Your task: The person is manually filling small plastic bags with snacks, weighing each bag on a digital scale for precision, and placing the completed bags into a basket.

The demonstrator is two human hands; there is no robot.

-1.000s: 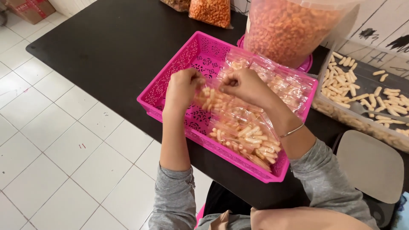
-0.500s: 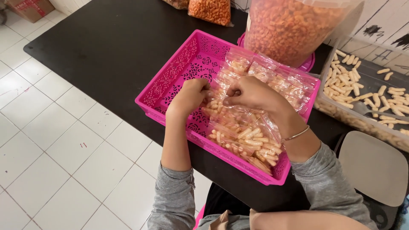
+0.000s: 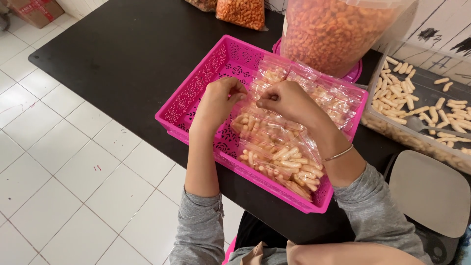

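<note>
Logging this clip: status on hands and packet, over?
Left hand and right hand pinch the top of a clear snack packet over the pink basket. Filled packets beneath, nothing blocking.

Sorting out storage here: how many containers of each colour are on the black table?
Pink basket under both hands: 1
Clear tub of pale sticks: 1
Big clear bag of orange snacks: 1
Smaller orange-snack bag: 1
Total: 4

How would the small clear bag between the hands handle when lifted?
The bag is thin clear film, so probably floppy and a bit slippery. Its pale puffed sticks look light and likely crush easily. Both hands pinch its top edge.
</note>
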